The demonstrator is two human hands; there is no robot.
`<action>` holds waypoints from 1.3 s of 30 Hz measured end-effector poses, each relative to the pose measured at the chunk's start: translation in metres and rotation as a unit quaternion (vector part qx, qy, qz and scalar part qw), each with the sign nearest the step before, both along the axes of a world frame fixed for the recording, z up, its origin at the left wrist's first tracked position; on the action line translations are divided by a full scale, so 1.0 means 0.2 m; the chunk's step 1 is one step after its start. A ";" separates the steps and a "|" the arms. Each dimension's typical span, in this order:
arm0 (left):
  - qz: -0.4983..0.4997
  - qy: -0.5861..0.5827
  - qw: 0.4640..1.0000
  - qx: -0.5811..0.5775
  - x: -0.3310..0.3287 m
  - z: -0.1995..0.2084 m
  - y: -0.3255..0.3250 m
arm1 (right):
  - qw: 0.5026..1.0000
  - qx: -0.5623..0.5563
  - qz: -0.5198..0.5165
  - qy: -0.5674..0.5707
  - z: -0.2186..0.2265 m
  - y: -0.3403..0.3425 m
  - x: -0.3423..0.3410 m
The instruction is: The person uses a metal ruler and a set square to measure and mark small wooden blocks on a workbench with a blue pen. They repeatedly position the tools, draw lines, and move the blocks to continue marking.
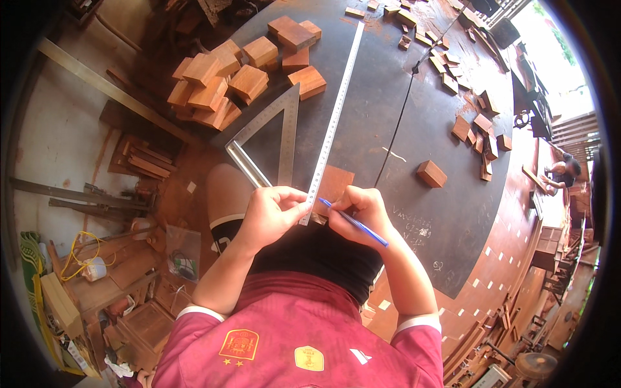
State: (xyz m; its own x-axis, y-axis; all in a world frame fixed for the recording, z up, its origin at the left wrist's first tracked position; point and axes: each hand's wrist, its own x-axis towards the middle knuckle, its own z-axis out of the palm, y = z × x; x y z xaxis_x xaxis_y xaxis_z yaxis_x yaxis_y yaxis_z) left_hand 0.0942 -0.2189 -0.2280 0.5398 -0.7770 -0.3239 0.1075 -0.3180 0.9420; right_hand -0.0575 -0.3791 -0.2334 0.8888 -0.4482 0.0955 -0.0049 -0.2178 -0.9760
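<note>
Pinching a ruler [332,123] at its near end, the left hand [272,216] is apart from the right hand [363,208], which grips a blue pen [367,231], tip leftward. The ruler's long axis runs far and slightly right over the dark table [372,110], a wooden piece [337,178] just right of it.

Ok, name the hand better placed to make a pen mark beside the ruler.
Probably the right hand: it holds the blue pen, one end close to the ruler, while the left hand is occupied at the ruler's near end.
</note>
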 end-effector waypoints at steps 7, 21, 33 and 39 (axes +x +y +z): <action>0.004 -0.015 1.000 0.007 0.00 -0.01 0.01 | 1.000 0.001 0.010 0.008 0.00 -0.01 0.00; 0.000 -0.024 0.999 0.023 0.00 -0.01 0.01 | 1.000 -0.012 0.012 -0.021 0.01 0.00 0.01; 0.001 -0.015 1.000 0.024 0.00 -0.02 0.01 | 1.000 0.004 0.015 -0.015 0.01 0.00 0.02; -0.001 -0.019 1.000 0.022 0.00 -0.01 0.01 | 1.000 0.002 0.012 -0.012 0.00 -0.01 0.02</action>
State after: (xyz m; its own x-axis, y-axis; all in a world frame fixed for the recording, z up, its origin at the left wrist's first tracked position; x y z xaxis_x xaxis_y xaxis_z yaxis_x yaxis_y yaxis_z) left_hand 0.0940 -0.2167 -0.2300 0.5513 -0.7636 -0.3362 0.0704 -0.3589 0.9307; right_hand -0.0531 -0.3806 -0.2329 0.8970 -0.4265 0.1158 0.0245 -0.2136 -0.9766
